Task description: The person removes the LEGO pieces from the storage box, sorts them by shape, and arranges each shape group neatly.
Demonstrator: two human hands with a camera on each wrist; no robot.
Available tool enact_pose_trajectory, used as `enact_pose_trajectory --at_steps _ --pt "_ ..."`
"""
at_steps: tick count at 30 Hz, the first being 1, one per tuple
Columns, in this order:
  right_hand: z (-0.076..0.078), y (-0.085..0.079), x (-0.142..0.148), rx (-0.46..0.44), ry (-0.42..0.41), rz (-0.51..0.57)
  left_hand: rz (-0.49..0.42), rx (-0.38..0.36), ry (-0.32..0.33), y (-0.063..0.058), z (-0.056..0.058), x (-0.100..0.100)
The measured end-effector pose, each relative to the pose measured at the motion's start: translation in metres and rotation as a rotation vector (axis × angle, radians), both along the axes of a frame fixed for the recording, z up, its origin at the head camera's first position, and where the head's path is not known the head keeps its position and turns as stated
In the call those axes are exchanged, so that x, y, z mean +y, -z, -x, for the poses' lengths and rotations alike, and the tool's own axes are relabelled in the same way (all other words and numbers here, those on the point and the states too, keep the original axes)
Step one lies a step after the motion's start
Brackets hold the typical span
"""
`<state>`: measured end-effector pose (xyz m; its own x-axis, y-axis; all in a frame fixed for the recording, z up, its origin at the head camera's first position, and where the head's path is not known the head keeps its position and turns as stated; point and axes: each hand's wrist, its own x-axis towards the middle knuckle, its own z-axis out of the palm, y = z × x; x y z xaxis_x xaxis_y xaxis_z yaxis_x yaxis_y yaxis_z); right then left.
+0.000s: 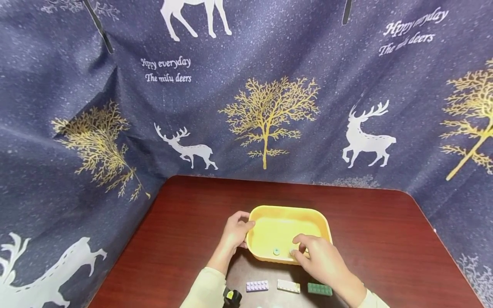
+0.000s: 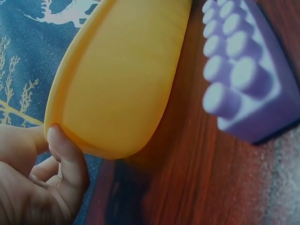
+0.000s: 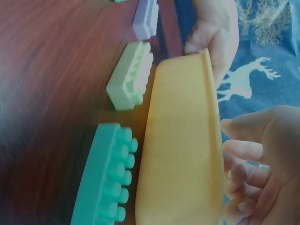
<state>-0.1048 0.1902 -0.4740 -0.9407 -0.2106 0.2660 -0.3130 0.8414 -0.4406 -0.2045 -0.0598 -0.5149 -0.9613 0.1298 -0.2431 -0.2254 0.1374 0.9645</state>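
A yellow plastic tray [image 1: 276,227] with raised walls lies on the table. At its left end my left hand [image 1: 233,231] grips the rim, thumb over the edge and fingers outside, as the left wrist view shows the hand [image 2: 51,178] on the tray wall [image 2: 126,79]. My right hand [image 1: 317,254] reaches over the tray's near right part, thumb and forefinger apart, above small round pieces. One round greenish piece [image 1: 276,252] lies on the tray floor; another [image 1: 292,252] shows beside the right thumb. In the right wrist view the fingers [image 3: 246,150] hang loosely bent beyond the rim.
In front of the tray lie a purple studded brick [image 1: 257,286], a cream brick [image 1: 288,286] and a green brick [image 1: 319,289], the last close to the right forearm. Patterned blue cloth [image 1: 246,128] hangs behind the dark red table [image 1: 369,222].
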Motion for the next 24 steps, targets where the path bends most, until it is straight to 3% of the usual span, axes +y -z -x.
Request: enact_pose_trajectory --at_steps 10,18,24 --pt "0.019 0.008 0.007 -0.111 0.011 -0.067 -0.003 0.008 0.001 -0.002 0.003 0.001" --pt "0.029 0.010 0.012 -0.208 -0.051 -0.090 -0.009 0.011 -0.011 -0.004 0.002 0.001" --pt "0.036 0.013 0.013 -0.222 -0.107 -0.094 -0.014 0.025 -0.023 -0.003 0.003 0.001"
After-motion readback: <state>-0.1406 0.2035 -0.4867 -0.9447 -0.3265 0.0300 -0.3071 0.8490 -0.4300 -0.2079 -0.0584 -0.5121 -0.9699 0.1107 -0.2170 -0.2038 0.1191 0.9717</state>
